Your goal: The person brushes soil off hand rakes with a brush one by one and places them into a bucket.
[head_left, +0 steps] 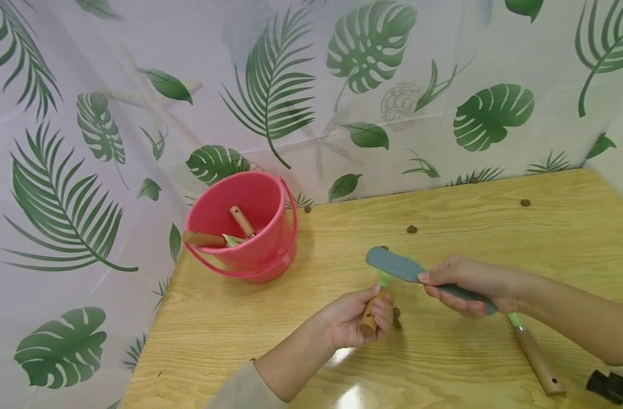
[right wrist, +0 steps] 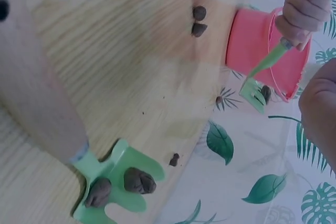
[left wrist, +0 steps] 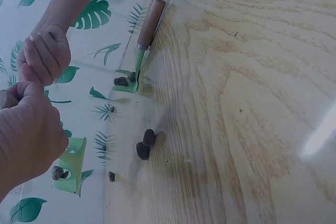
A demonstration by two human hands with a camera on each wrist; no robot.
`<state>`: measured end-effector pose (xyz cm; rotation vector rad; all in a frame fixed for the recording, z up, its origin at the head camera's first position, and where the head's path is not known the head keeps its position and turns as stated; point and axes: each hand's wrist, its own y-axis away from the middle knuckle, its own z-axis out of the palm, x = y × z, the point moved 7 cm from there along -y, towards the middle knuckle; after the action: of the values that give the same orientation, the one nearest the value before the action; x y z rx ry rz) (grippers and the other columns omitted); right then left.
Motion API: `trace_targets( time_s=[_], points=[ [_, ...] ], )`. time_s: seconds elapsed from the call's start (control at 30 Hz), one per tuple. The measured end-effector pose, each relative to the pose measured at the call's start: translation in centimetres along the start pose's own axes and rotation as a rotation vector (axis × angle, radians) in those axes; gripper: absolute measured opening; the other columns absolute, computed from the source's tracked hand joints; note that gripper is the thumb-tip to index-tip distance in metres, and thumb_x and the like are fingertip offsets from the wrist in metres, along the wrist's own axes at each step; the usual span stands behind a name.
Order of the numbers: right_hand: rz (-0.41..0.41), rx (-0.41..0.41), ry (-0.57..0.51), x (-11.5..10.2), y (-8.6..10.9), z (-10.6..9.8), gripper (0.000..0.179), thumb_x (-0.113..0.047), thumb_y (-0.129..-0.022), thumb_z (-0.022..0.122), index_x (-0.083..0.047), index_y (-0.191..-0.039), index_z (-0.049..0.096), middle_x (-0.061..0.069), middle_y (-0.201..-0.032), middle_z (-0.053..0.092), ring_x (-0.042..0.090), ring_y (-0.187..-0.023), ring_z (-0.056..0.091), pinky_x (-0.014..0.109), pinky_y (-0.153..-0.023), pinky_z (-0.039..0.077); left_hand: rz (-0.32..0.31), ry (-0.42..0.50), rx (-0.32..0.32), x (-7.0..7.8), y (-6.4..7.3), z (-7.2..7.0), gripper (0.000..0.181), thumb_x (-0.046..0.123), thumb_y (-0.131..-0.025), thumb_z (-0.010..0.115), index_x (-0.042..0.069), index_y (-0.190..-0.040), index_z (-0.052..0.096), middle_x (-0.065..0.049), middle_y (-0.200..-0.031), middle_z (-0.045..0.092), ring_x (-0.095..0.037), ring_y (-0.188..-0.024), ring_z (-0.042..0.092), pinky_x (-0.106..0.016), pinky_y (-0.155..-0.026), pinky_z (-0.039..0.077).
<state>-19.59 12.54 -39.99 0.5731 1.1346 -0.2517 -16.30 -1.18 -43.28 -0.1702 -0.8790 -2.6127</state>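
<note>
My left hand point(head_left: 361, 317) grips the wooden handle of a small hand fork point(right wrist: 257, 87). Its green slotted head carries a dark stone point(right wrist: 266, 94). In my right hand point(head_left: 467, 284) is a flat grey-blue tool point(head_left: 395, 264) with a long rounded blade, which overlaps the fork's head in the head view. Beneath my right forearm a second green hand fork point(right wrist: 118, 187) lies on the wooden table point(head_left: 342, 238). Two stones point(right wrist: 139, 181) rest on its prongs, and its wooden handle point(head_left: 538, 360) points toward the front right.
A pink bucket point(head_left: 270, 250) stands at the back left, with two wooden-handled tools point(head_left: 205, 238) in it. Several brown stones point(head_left: 412, 229) lie scattered on the table. A leaf-printed cloth point(head_left: 291, 102) hangs behind. At the lower right edge is a black object point(head_left: 613, 387).
</note>
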Motion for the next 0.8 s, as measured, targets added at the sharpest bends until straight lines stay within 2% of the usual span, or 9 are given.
trace_targets(
  time_s=[0.1, 0.2, 0.3, 0.43, 0.53, 0.6, 0.67, 0.8],
  points=[
    [-0.036, -0.116, -0.116, 0.3, -0.3, 0.8, 0.036, -0.019, -0.104, 0.032, -0.013, -0.079, 0.056, -0.011, -0.052, 0.046, 0.0, -0.036, 0.033, 0.03, -0.034, 0.009, -0.004, -0.021, -0.02, 0.0, 0.0, 0.2, 0.037, 0.036, -0.104, 0.025, 0.012, -0.083, 0.044, 0.009, -0.064, 0.04, 0.001, -0.053, 0.04, -0.007, -0.054, 0.036],
    [-0.054, -0.19, -0.2, 0.8, -0.5, 1.2, 0.04, -0.016, -0.105, 0.026, -0.014, -0.08, 0.058, -0.012, -0.055, 0.048, 0.0, -0.037, 0.031, 0.031, -0.034, 0.006, -0.011, -0.031, -0.032, -0.1, 0.0, 0.4, 0.036, 0.036, -0.104, 0.027, 0.012, -0.083, 0.044, 0.009, -0.065, 0.04, 0.001, -0.054, 0.04, -0.008, -0.054, 0.036],
    [-0.064, -0.228, -0.253, 1.3, -0.7, 1.4, 0.042, -0.015, -0.105, 0.023, -0.015, -0.082, 0.058, -0.013, -0.056, 0.05, -0.001, -0.038, 0.031, 0.025, -0.033, 0.008, -0.013, -0.041, -0.028, -0.1, 0.2, 0.4, 0.036, 0.036, -0.103, 0.029, 0.012, -0.082, 0.044, 0.008, -0.064, 0.04, 0.001, -0.053, 0.04, -0.008, -0.053, 0.036],
    [-0.051, -0.239, -0.308, 1.9, -1.1, 1.3, 0.042, -0.016, -0.105, 0.022, -0.014, -0.083, 0.058, -0.013, -0.056, 0.051, -0.002, -0.038, 0.033, 0.02, -0.033, 0.014, -0.007, -0.073, -0.011, 0.1, 0.4, 0.2, 0.035, 0.036, -0.103, 0.029, 0.012, -0.082, 0.043, 0.008, -0.064, 0.039, 0.001, -0.054, 0.039, -0.008, -0.053, 0.035],
    [-0.035, -0.234, -0.327, 2.3, -1.3, 1.1, 0.04, -0.017, -0.105, 0.023, -0.014, -0.084, 0.058, -0.013, -0.056, 0.051, -0.003, -0.039, 0.035, 0.017, -0.034, 0.019, -0.011, -0.074, -0.011, 0.1, 0.6, 0.2, 0.035, 0.036, -0.103, 0.03, 0.011, -0.083, 0.044, 0.008, -0.065, 0.039, 0.001, -0.055, 0.039, -0.008, -0.053, 0.035],
    [-0.025, -0.212, -0.301, 2.6, -1.4, 0.8, 0.039, -0.018, -0.105, 0.025, -0.014, -0.084, 0.057, -0.013, -0.055, 0.051, -0.004, -0.039, 0.037, 0.015, -0.035, 0.022, -0.016, -0.075, -0.023, 0.0, 0.6, 0.3, 0.035, 0.036, -0.103, 0.03, 0.012, -0.083, 0.044, 0.008, -0.065, 0.039, 0.001, -0.055, 0.038, -0.007, -0.054, 0.035],
    [-0.025, -0.167, -0.235, 2.8, -1.5, 0.2, 0.037, -0.019, -0.105, 0.028, -0.014, -0.081, 0.057, -0.014, -0.054, 0.049, -0.004, -0.039, 0.038, 0.014, -0.035, 0.025, -0.022, -0.075, -0.032, -0.1, 0.7, 0.3, 0.034, 0.035, -0.103, 0.03, 0.012, -0.083, 0.044, 0.008, -0.065, 0.039, 0.001, -0.056, 0.038, -0.007, -0.054, 0.035],
    [0.017, -0.018, -0.035, 3.5, -1.7, -1.4, 0.034, -0.024, -0.103, 0.037, -0.013, -0.076, 0.055, -0.013, -0.049, 0.046, -0.004, -0.037, 0.04, 0.012, -0.036, 0.03, -0.028, -0.084, -0.029, -0.3, 0.6, 0.1, 0.033, 0.034, -0.104, 0.03, 0.013, -0.083, 0.044, 0.009, -0.065, 0.04, 0.001, -0.056, 0.039, -0.006, -0.054, 0.036]
  ],
)
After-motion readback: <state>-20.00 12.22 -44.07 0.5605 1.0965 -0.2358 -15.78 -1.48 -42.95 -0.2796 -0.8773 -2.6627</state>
